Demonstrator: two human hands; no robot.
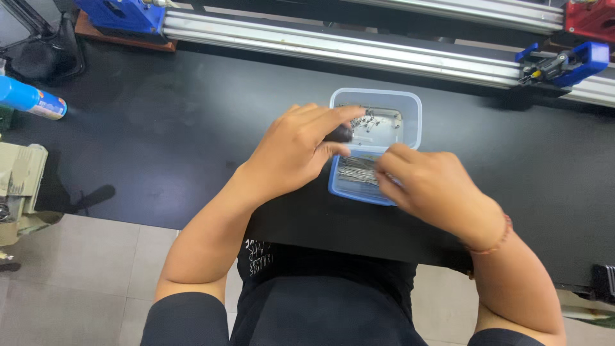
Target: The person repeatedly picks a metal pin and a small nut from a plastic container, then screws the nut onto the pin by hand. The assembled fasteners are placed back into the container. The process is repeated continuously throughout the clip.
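Observation:
A clear plastic box with a blue rim (410, 106) sits on the black table (166, 122). It holds several small metal screws and a bundle of thin metal pieces (357, 170). My left hand (298, 150) reaches over the box's left edge and pinches a small dark object (340, 134) between thumb and fingers. My right hand (429, 182) rests over the box's near right corner, fingers curled on the metal pieces. A red cord bracelet sits on my right wrist.
An aluminium rail (359, 51) runs along the far side of the table, with blue fixtures (122, 14) and a blue clamp (564, 64) on it. A blue spray can (32, 99) lies at the left. Tiled floor lies below the table edge.

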